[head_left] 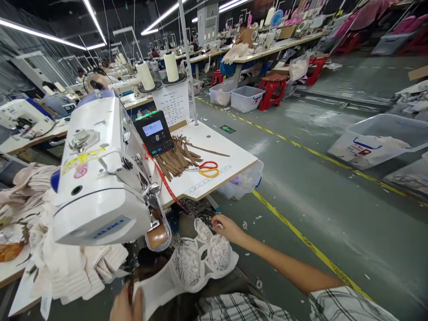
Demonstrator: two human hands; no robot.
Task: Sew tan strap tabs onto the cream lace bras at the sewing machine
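A white lace bra [187,265] is stretched over my lap, below the head of a white sewing machine [100,178]. At the lower left, my left hand [127,305] is closed on the end of the bra's side band. My right hand [229,228] pinches the bra near the top of the lace cup on the far side; its fingertips are partly hidden. On the white machine table [234,154] lie scissors [207,168] with red and yellow handles and a bundle of brown strips [179,156].
Pale fabric pieces [76,267] are heaped left of the machine. A control panel [154,133] and thread cones [170,67] stand behind it. A plastic bin [242,180] sits under the table's right side. More bins [381,138] and red stools [272,91] stand on the floor.
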